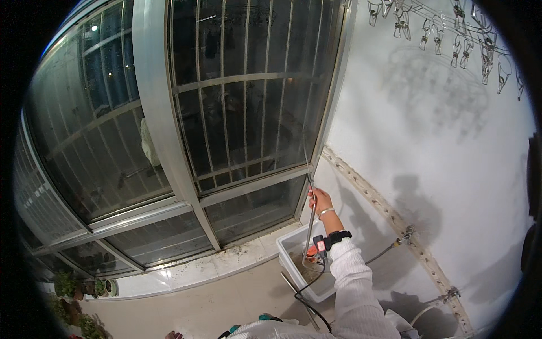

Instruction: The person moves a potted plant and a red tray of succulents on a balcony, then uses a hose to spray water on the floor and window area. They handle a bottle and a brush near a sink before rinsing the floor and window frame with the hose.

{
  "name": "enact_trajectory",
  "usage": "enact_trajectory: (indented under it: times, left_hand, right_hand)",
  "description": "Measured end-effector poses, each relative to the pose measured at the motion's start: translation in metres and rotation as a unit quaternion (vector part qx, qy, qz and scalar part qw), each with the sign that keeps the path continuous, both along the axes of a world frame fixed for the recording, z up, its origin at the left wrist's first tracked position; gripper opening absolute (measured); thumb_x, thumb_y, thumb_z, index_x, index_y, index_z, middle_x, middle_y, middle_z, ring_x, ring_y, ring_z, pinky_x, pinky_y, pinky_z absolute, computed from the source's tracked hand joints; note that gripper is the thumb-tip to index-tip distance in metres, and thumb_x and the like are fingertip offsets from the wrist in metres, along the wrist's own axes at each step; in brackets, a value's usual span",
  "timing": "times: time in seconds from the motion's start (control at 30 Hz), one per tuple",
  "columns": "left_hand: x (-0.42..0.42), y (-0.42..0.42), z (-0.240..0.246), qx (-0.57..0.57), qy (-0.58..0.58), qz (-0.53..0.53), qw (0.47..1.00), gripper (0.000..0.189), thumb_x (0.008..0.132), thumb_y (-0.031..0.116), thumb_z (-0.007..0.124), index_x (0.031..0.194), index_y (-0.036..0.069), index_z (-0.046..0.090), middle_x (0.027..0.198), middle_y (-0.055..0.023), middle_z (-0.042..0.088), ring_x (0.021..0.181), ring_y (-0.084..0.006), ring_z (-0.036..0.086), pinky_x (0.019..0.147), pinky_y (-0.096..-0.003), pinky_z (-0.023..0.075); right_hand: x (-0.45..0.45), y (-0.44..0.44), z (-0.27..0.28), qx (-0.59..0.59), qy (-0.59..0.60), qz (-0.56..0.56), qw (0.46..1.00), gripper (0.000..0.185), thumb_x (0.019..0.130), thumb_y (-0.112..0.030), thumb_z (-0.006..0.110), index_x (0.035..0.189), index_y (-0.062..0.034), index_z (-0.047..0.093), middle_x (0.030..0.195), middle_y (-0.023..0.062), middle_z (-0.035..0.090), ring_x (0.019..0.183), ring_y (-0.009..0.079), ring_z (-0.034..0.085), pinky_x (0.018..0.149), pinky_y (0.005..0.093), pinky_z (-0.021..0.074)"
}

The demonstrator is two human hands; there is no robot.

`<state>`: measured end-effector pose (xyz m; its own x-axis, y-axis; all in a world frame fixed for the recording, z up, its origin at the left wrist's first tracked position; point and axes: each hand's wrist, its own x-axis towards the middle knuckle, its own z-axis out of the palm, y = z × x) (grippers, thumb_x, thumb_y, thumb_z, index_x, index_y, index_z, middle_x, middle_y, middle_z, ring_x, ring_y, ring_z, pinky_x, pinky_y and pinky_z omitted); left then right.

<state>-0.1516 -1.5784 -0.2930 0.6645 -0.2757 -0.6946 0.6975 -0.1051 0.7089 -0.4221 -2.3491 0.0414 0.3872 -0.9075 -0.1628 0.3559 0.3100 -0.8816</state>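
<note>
My right hand (321, 202) is raised near the lower right corner of the barred window (250, 110), gripping a thin grey hose (311, 226). From its top end a fine streak, apparently water, runs up against the glass. Below the hand the hose bends down into a white plastic tub (290, 265), where an orange object (312, 253) lies partly hidden by my forearm. Only the fingertips of my left hand (173, 335) show at the bottom edge; whether they hold anything is not visible.
Clothes pegs (459, 46) hang at upper right. Two wall taps (407, 234) sit on a pipe strip, one with a braided hose. A metal rod (296, 292) leans by the tub. Potted plants (65, 284) stand lower left; dirt marks the white ledge (190, 271).
</note>
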Motion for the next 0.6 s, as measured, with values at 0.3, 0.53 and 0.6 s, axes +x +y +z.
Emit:
enact_trajectory:
  times: [0.3, 0.53, 0.6]
  left_hand:
    - [0.004, -0.118, 0.026, -0.012, 0.035, -0.014, 0.999, 0.040, 0.087, 0.020, 0.040, 0.124, 0.005, 0.037, 0.109, -0.0155, 0.051, 0.100, -0.0308, 0.051, 0.082, -0.0460, 0.0433]
    - [-0.019, -0.116, 0.026, -0.001, 0.064, -0.001, 0.998, 0.039, 0.087, 0.021, 0.039, 0.122, 0.005, 0.038, 0.109, -0.0156, 0.051, 0.099, -0.0309, 0.052, 0.082, -0.0470, 0.0432]
    - [-0.023, -0.102, 0.020, 0.011, 0.083, 0.016, 0.996, 0.042, 0.086, 0.023, 0.039, 0.124, 0.005, 0.036, 0.112, -0.0158, 0.050, 0.100, -0.0313, 0.051, 0.084, -0.0470, 0.0425]
  right_hand:
    - [0.007, -0.009, 0.131, -0.150, 0.030, 0.014, 0.988, 0.027, 0.087, -0.028, 0.051, 0.102, -0.0060, 0.054, 0.059, 0.0000, 0.047, 0.037, 0.0067, 0.036, 0.035, 0.0242, 0.0329]
    - [0.055, 0.032, 0.155, -0.175, 0.046, 0.125, 0.976, 0.026, 0.088, -0.029, 0.051, 0.102, -0.0075, 0.054, 0.056, -0.0012, 0.046, 0.038, 0.0060, 0.036, 0.037, 0.0226, 0.0317]
    - [0.079, 0.047, 0.147, -0.175, 0.057, 0.160, 0.970, 0.026, 0.088, -0.028, 0.051, 0.102, -0.0073, 0.055, 0.055, -0.0013, 0.045, 0.038, 0.0060, 0.036, 0.037, 0.0226, 0.0318]
